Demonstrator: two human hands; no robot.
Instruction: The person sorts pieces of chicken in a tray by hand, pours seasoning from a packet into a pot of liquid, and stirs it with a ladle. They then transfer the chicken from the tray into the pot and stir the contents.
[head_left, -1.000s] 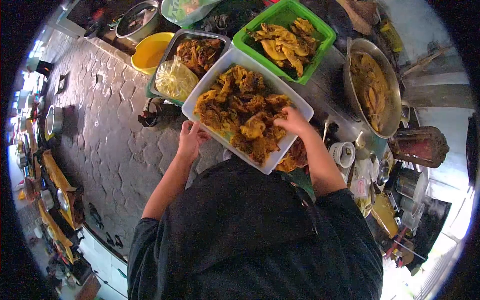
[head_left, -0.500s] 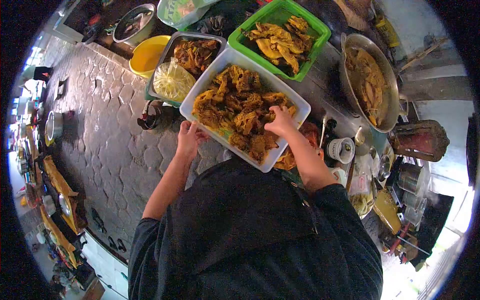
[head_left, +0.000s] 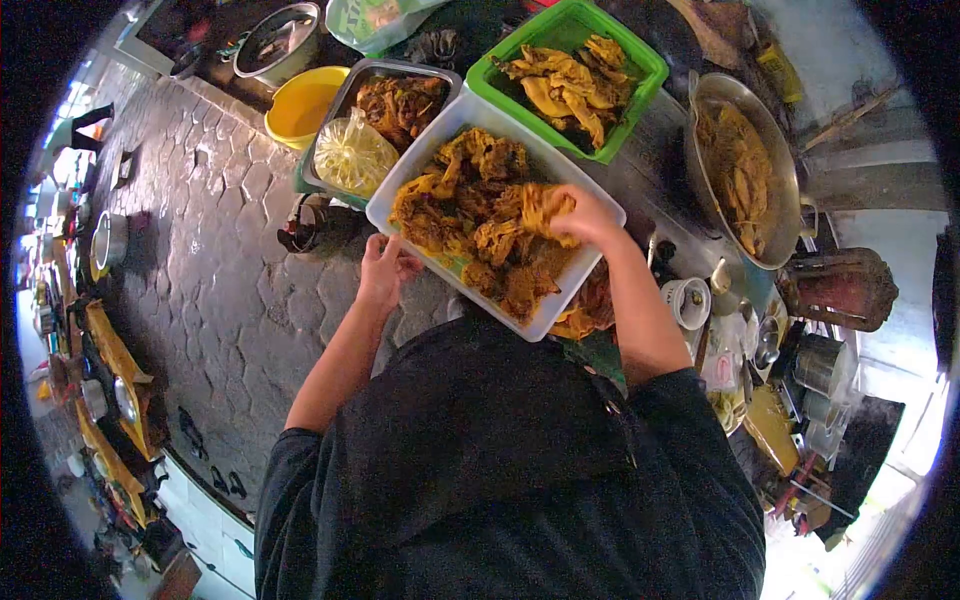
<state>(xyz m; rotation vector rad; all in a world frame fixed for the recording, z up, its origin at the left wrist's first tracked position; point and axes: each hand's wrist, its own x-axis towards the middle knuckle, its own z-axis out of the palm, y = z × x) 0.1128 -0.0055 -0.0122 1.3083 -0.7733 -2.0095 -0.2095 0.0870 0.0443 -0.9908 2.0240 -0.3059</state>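
A white plastic tub (head_left: pixel 590 275) full of yellow-brown fried chicken pieces (head_left: pixel 480 225) lies in front of me, tilted across the view. My right hand (head_left: pixel 583 215) is over its right side, fingers closed on a piece of chicken (head_left: pixel 543 208) lifted off the pile; the piece is slightly blurred. At the tub's near left edge is my left hand (head_left: pixel 385 272), its fingers curled against the rim, part of the grip hidden. Behind the tub, a green basin (head_left: pixel 488 75) holds more yellow chicken pieces (head_left: pixel 575 85).
Left of the tub are a metal tray (head_left: pixel 455 82) of dark meat with a bag of pale shreds (head_left: pixel 352 155), a yellow bucket (head_left: pixel 303 100) and a metal pot (head_left: pixel 280 50). A large wok (head_left: pixel 695 150) with food stands right. Bowls and pots crowd the lower right.
My right hand has moved slightly up and right, raising a piece of chicken from the pile. My left hand stays at the tub's edge. The view has shifted a little.
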